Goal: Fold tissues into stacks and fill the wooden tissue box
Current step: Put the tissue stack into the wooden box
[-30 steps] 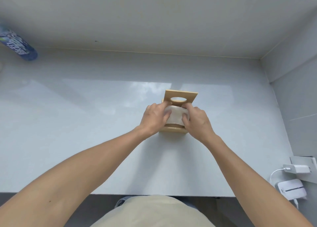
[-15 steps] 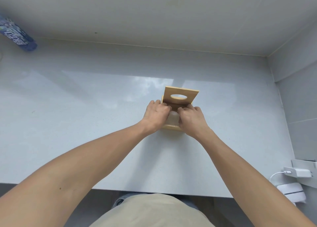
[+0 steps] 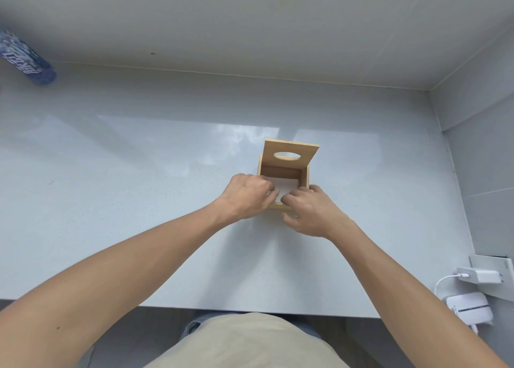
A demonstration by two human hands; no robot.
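The wooden tissue box [image 3: 306,173] stands on the white counter [image 3: 139,178] with its lid [image 3: 299,148] tipped up at the back, oval hole showing. A white folded tissue stack [image 3: 288,186] lies flat inside, low in the box. My left hand [image 3: 247,195] rests at the near left rim, its fingertips reaching over onto the tissues. At the near right corner my right hand [image 3: 311,209] pinches the box's front wall, fingers on top and thumb below. Both hands hide the box's near side.
A blue printed bottle [image 3: 26,59] lies at the far left by the back wall. A white charger [image 3: 479,276] with a cable and a small white device [image 3: 470,309] sit at the right past the counter's end. Grey walls close the back and right.
The tissue stack went from on top of the box, between both hands, down inside it. Both hands have drawn back toward the near rim, uncovering the interior.
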